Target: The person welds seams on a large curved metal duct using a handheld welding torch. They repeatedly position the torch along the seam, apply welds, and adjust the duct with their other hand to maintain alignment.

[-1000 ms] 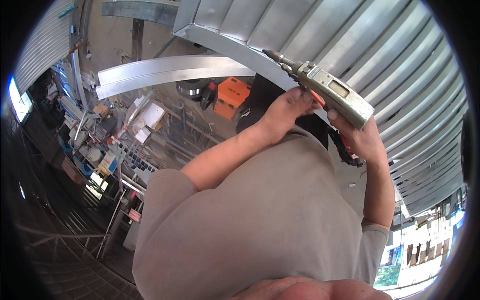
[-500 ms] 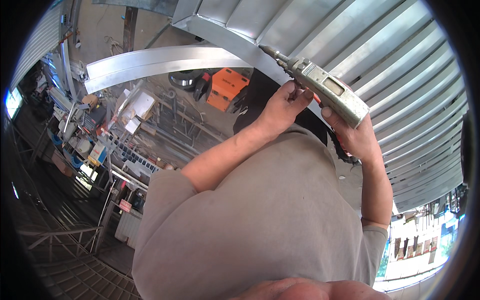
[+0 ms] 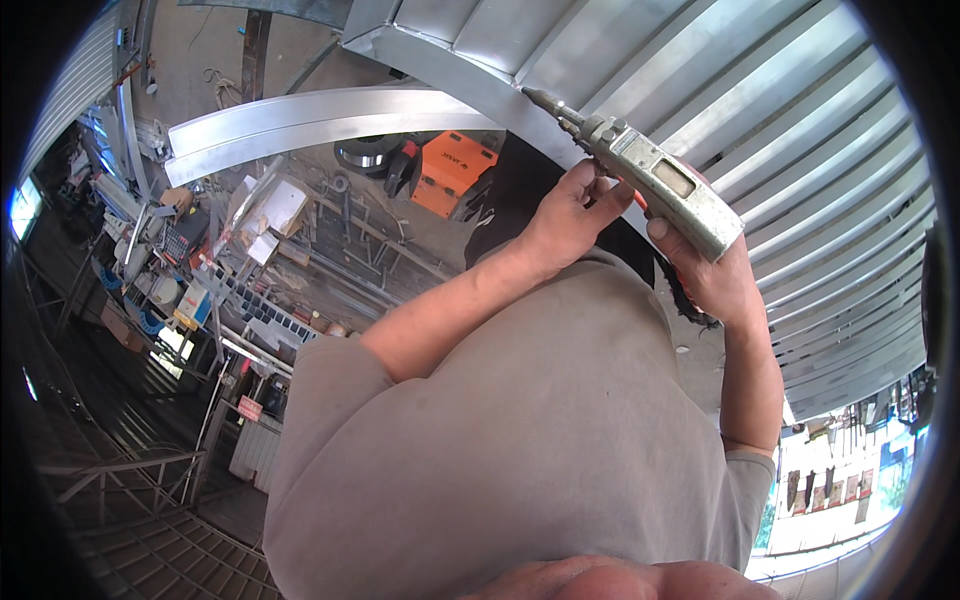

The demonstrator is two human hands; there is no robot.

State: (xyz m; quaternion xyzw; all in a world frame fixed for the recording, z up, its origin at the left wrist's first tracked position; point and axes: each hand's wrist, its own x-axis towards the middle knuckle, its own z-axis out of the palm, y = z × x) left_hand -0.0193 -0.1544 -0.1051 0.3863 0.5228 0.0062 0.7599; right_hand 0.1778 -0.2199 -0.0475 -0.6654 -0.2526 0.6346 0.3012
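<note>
My right hand (image 3: pixel 715 280) is wrapped round the handle of a grey, worn welding gun (image 3: pixel 670 178) that has a small window in its side. The gun's tapered tip (image 3: pixel 540 98) points up and left and appears to be at the edge of a large curved metal frame (image 3: pixel 450 68) with slats. Just below the front of the gun body is my left hand (image 3: pixel 570 215), thumb and fingers curled together. Whatever they pinch, if anything, is hidden. A bit of red shows between the left fingers and the gun.
Silvery slats (image 3: pixel 800 150) fill the upper right. A curved metal strip (image 3: pixel 320 125) extends left from the frame. Beneath it are an orange case (image 3: pixel 453 172) and a roll of shiny strip (image 3: pixel 368 153). Tools and scrap clutter the left side, including a white box (image 3: pixel 285 205).
The gun and my right hand have shifted very slightly right and down. My left hand keeps nearly the same place and curled shape.
</note>
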